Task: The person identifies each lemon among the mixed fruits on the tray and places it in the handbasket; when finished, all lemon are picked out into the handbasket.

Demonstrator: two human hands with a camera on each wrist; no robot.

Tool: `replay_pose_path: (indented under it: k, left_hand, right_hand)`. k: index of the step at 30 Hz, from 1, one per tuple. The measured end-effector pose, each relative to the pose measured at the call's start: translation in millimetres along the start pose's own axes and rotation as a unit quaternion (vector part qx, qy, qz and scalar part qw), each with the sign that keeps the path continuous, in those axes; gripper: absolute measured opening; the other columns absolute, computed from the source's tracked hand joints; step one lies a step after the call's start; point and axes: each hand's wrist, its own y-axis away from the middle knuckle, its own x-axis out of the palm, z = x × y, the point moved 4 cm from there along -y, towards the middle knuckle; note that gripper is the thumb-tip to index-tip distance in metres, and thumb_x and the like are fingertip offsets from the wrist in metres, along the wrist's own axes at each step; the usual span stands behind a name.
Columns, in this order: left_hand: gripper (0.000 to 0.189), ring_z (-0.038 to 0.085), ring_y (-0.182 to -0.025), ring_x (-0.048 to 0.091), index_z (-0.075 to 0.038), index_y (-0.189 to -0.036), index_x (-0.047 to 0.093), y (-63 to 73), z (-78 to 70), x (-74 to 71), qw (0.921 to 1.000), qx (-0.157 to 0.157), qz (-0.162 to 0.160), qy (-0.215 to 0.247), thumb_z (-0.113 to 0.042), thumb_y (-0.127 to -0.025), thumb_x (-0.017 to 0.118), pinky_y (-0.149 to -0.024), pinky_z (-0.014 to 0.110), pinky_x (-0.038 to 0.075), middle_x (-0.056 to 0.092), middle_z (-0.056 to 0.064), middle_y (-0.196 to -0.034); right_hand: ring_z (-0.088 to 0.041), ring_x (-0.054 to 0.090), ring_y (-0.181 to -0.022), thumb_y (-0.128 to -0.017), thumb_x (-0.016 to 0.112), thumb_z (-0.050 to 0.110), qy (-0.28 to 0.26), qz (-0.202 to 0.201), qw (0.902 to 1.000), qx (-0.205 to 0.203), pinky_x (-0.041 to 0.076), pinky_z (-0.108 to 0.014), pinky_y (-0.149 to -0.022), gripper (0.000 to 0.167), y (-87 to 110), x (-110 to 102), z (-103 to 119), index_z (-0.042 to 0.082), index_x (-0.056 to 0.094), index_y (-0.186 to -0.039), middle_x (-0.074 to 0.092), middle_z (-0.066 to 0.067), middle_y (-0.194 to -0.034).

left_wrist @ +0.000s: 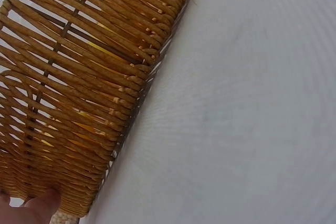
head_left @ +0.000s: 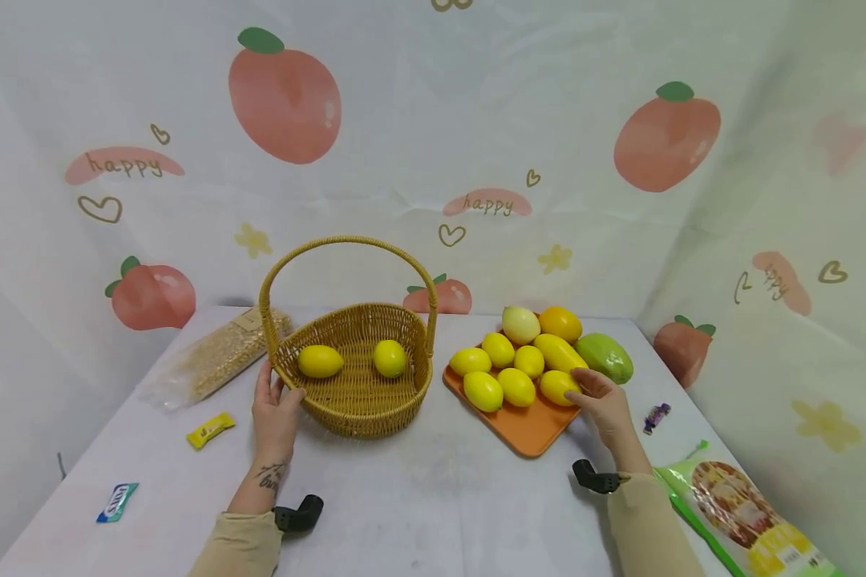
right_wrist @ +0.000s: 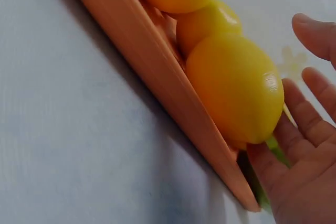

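My left hand (head_left: 276,418) rests against the left side of a wicker basket (head_left: 364,421) with a tall arched handle. The left wrist view shows the thumb (left_wrist: 46,203) touching the woven wall (left_wrist: 68,114). Inside the basket lie a lemon (head_left: 320,361) and a greener lemon (head_left: 390,361), apart. My right hand (head_left: 606,409) is at the right edge of an orange tray (head_left: 530,437) heaped with several lemons. Its spread fingers touch the outer side of the nearest lemon (right_wrist: 233,87); the thumb stands away from it.
Behind the tray's fruit are a pale round fruit (head_left: 521,325), an orange fruit (head_left: 560,324) and a green oblong fruit (head_left: 604,357). A bag of grains (head_left: 231,357) lies behind the basket. Wrapped sweets, including a yellow one (head_left: 210,430), and a green package (head_left: 743,513) flank the hands.
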Motion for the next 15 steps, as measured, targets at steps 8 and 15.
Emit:
replay_pose_path:
  k: [8, 15]
  left_hand:
    - [0.074, 0.024, -0.140, 0.022, -0.016, -0.150, 0.011, -0.1, -0.9, 1.1, 0.9999, 0.000, 0.000, 0.011, 0.006, -0.087, 0.043, -0.079, 0.002, 0.040, 0.006, -0.001, -0.156]
    - [0.074, 0.025, -0.140, 0.022, -0.015, -0.150, 0.012, -0.2, -1.0, 1.1, 0.9998, 0.003, -0.001, 0.020, 0.007, -0.087, 0.043, -0.079, 0.002, 0.041, 0.008, 0.000, -0.156]
  right_hand:
    - [-0.022, 0.041, -0.121, -0.079, 0.071, 0.017, 0.129, 0.048, 0.9895, 0.044, 0.036, -0.031, -0.104, 0.063, -8.2, 16.2, -6.7, 0.000, 0.043, -0.133, 0.045, -0.017, -0.137]
    - [-0.035, 0.034, -0.126, -0.077, 0.073, 0.021, 0.199, 0.056, 0.9773, 0.047, 0.026, -0.051, -0.108, 0.069, -6.8, 26.7, -1.8, 0.001, 0.042, -0.135, 0.037, -0.023, -0.140]
